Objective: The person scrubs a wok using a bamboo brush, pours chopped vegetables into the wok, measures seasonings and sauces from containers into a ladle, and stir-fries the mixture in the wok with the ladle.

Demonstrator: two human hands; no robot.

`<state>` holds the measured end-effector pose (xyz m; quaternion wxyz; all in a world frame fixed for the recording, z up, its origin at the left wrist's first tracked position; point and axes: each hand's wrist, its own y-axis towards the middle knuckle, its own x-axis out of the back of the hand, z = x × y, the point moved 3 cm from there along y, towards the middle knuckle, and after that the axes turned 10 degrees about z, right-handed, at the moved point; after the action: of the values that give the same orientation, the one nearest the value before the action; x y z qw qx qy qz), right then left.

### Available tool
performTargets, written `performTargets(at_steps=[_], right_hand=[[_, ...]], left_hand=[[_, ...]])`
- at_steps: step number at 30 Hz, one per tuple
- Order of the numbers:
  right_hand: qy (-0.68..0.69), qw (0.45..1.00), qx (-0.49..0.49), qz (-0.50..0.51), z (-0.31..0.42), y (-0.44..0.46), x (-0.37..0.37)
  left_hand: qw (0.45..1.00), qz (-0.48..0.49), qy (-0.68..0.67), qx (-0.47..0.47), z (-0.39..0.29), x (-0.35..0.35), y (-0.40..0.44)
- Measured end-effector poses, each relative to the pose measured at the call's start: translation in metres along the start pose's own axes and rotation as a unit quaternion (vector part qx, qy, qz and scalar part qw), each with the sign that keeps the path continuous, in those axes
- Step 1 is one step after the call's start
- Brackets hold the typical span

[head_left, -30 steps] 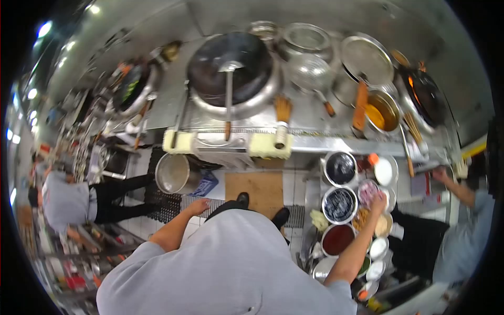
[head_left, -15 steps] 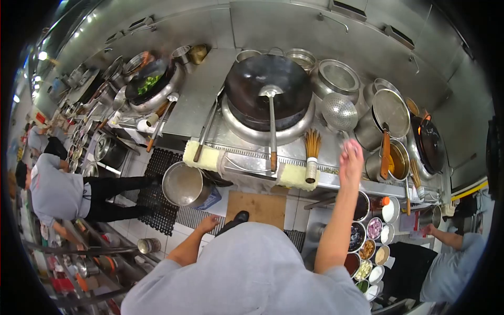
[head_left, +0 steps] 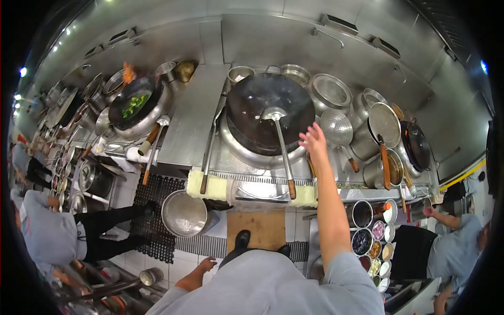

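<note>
My right hand (head_left: 314, 140) reaches over the right rim of the big black wok (head_left: 252, 100), fingers spread and holding nothing. Small pale bits lie inside the wok. A metal ladle (head_left: 274, 114) rests in it, its wooden handle end over the counter's front edge. Beside my right hand lies a perforated strainer (head_left: 336, 127). My left hand (head_left: 208, 263) hangs low by my left side, near the floor tiles; its fingers are too small to read clearly.
Ingredient bowls (head_left: 362, 214) stand at the lower right, near a co-worker (head_left: 457, 247). Left stands a second wok (head_left: 137, 102) with greens. A large pot (head_left: 184, 213) is below the counter. Another co-worker (head_left: 50, 226) is at the left. Sieves and pots line the stove's right side.
My right hand has gone from the ingredient bowls up and left to the wok, its fingers now spread. Pale bits now show in the wok. My left hand stays low.
</note>
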<state>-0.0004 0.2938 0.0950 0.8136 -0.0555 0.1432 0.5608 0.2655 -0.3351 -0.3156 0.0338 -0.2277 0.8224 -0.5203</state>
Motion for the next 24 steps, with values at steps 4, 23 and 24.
performTargets(at_steps=[4,23,24], right_hand=[[-0.065,0.994,0.008,-0.093,-0.02,-0.112,0.02],[0.065,0.771,-0.513,-0.372,-0.291,-0.811,0.218],[0.073,0.771,-0.502,-0.384,-0.288,-0.821,0.218]], left_hand=[[0.951,-0.057,0.241,-0.187,-0.044,0.042,0.061],[0.942,-0.113,0.248,-0.193,-0.483,-0.094,0.167],[0.929,-0.227,0.205,-0.207,-0.473,-0.096,0.172]])
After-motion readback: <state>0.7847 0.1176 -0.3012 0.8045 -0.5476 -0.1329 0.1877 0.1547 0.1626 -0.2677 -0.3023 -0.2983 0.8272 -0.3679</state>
